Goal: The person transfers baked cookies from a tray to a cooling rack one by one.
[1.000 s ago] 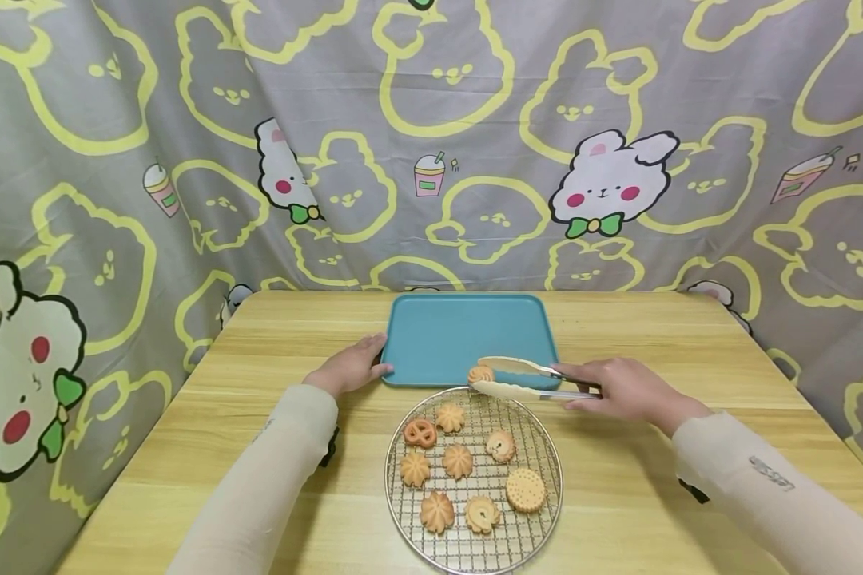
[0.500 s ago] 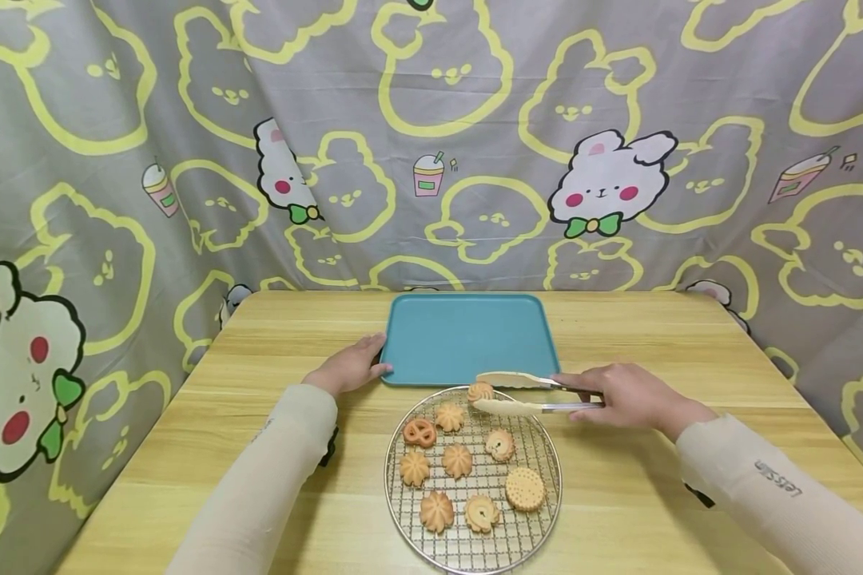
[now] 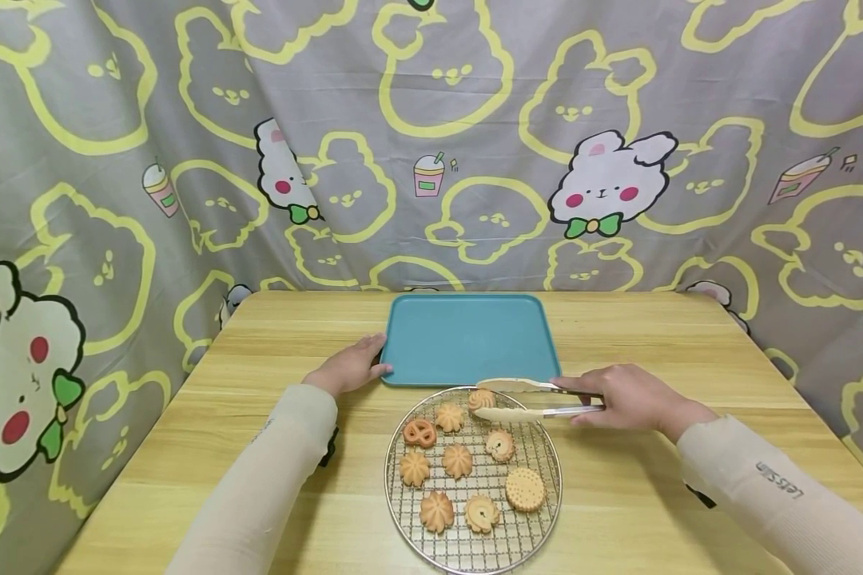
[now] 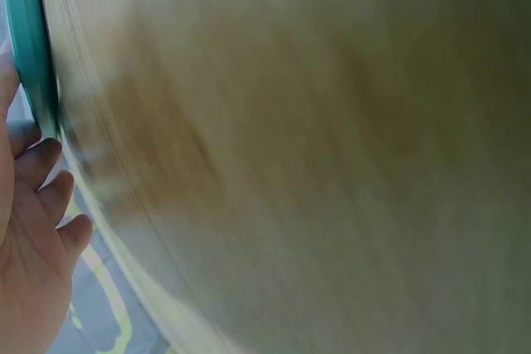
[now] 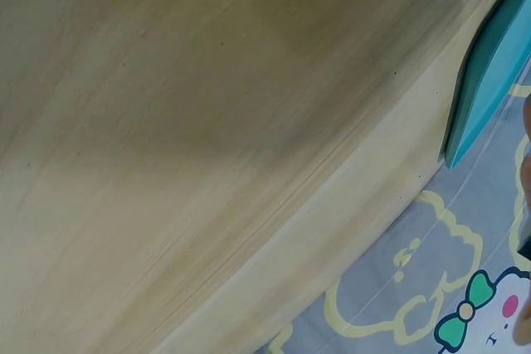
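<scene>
My right hand [image 3: 622, 395] grips the tongs [image 3: 578, 391] by their metal handles, at the right of the head view. Their pale tips stand on either side of a round swirl cookie [image 3: 482, 401] at the back of the round wire rack [image 3: 387, 479]. Whether both tips touch this cookie is hard to tell. At the left end of the blue tray [image 3: 467, 339], my left hand [image 3: 348, 367] holds the edge with its thumb at the rim; the left wrist view shows the fingers [image 4: 54, 196] beside that edge. Only slivers of fingers show in the right wrist view.
Several other cookies lie spread on the rack, among them a pretzel-shaped one [image 3: 420, 433] and a round dotted one [image 3: 525, 489]. The tray lies just behind the rack on the wooden table [image 3: 640, 335]. A patterned curtain [image 3: 489, 104] hangs behind the table.
The tongs and the swirl cookie have moved from over the tray's front edge toward me and onto the back of the rack. My left hand and the tray have stayed put.
</scene>
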`<control>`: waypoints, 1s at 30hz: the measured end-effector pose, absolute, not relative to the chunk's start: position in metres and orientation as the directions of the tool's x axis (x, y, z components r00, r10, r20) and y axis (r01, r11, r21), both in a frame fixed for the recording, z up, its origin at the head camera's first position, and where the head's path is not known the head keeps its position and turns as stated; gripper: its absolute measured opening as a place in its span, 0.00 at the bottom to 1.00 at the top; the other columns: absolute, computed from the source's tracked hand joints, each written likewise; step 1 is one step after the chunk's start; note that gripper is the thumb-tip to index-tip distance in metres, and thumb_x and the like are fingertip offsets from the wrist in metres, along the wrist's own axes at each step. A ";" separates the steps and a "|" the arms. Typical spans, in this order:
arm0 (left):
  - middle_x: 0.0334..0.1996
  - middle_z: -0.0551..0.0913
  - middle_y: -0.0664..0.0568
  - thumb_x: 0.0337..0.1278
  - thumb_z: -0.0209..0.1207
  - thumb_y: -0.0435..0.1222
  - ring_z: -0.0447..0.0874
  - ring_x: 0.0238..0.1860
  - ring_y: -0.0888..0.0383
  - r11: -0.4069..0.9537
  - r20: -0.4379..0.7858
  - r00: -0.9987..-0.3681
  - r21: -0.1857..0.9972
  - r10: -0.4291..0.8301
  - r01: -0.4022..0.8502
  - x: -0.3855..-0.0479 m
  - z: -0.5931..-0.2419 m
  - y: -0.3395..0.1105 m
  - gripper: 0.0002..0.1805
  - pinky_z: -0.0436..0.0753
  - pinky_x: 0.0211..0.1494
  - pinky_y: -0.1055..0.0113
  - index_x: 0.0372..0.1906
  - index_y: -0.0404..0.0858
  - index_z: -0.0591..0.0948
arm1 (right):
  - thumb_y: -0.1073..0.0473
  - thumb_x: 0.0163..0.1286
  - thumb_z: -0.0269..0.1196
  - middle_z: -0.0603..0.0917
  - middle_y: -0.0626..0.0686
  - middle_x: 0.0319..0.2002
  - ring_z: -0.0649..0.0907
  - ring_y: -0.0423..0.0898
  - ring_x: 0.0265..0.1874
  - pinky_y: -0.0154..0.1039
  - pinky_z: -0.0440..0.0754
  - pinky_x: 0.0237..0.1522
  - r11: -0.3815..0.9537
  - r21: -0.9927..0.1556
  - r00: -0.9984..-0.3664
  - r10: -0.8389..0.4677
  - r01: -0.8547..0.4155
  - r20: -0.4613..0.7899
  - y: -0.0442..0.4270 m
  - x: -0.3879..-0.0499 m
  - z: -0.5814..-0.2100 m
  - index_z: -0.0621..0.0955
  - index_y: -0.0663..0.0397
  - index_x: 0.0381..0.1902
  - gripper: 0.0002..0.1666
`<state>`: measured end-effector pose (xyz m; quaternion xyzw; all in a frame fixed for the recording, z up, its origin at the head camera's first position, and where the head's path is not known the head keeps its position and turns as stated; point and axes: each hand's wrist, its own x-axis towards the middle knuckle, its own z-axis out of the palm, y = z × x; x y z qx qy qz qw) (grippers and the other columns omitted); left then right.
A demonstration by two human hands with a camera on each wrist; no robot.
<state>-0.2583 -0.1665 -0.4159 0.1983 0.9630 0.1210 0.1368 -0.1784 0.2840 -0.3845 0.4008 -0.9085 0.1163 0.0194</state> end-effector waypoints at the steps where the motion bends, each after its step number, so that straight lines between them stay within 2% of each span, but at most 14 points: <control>1: 0.74 0.49 0.43 0.70 0.47 0.53 0.44 0.73 0.45 0.892 -0.216 -0.884 0.288 0.415 0.349 -0.258 -0.416 -0.166 0.41 0.51 0.72 0.50 0.76 0.36 0.47 | 0.37 0.60 0.65 0.67 0.31 0.21 0.66 0.29 0.18 0.29 0.68 0.21 0.653 -0.192 -0.678 -0.724 -0.733 0.127 0.284 -0.178 -0.384 0.77 0.47 0.63 0.36; 10: 0.74 0.48 0.43 0.70 0.47 0.53 0.44 0.73 0.46 0.892 -0.219 -0.884 0.295 0.413 0.343 -0.258 -0.415 -0.166 0.41 0.51 0.72 0.50 0.76 0.37 0.47 | 0.39 0.59 0.67 0.69 0.32 0.22 0.66 0.29 0.18 0.28 0.67 0.21 0.653 -0.184 -0.676 -0.728 -0.735 0.115 0.285 -0.178 -0.385 0.76 0.46 0.63 0.36; 19: 0.74 0.48 0.42 0.70 0.47 0.52 0.45 0.73 0.44 0.892 -0.229 -0.881 0.296 0.413 0.341 -0.257 -0.412 -0.165 0.40 0.54 0.71 0.48 0.76 0.36 0.47 | 0.40 0.56 0.70 0.69 0.29 0.25 0.67 0.27 0.17 0.28 0.67 0.20 0.655 -0.189 -0.681 -0.714 -0.731 0.159 0.286 -0.179 -0.386 0.77 0.47 0.63 0.39; 30: 0.74 0.48 0.42 0.70 0.47 0.53 0.45 0.73 0.44 0.891 -0.228 -0.880 0.296 0.416 0.344 -0.256 -0.410 -0.165 0.41 0.53 0.72 0.48 0.76 0.36 0.47 | 0.35 0.56 0.67 0.77 0.36 0.30 0.68 0.27 0.17 0.29 0.69 0.21 0.686 -0.194 -0.713 -0.674 -0.701 0.194 0.283 -0.180 -0.387 0.74 0.50 0.65 0.44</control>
